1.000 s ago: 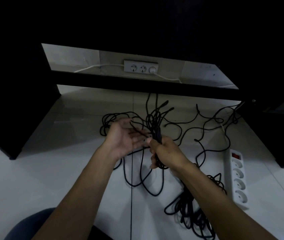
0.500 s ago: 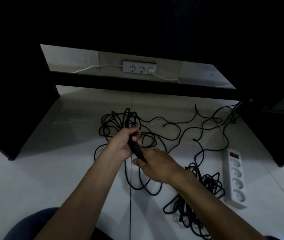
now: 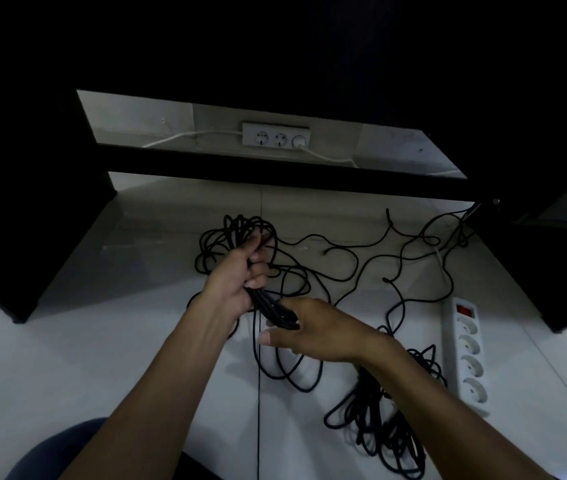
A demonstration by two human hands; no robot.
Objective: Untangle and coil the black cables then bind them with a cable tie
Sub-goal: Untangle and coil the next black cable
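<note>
Black cables [image 3: 344, 258] lie tangled across the pale floor under a dark desk. My left hand [image 3: 240, 275] grips a gathered bundle of cable strands [image 3: 268, 303]; loops of it stick up above the fist. My right hand [image 3: 313, 330] holds the lower end of that same bundle, thumb pointing left, fingers curled under the strands. Loops hang from the bundle down to the floor. A second heap of black cable [image 3: 379, 431] lies beneath my right forearm. No cable tie is visible.
A white power strip with a red switch [image 3: 469, 355] lies on the floor at right. A white wall socket strip [image 3: 276, 135] with white leads sits behind the desk's dark crossbar [image 3: 275, 171]. Dark desk panels stand left and right. My knee shows bottom left.
My left hand went from open to closed around the cable strands. My right hand slid down the bundle toward me. The loose loops were pulled together above my left fist.
</note>
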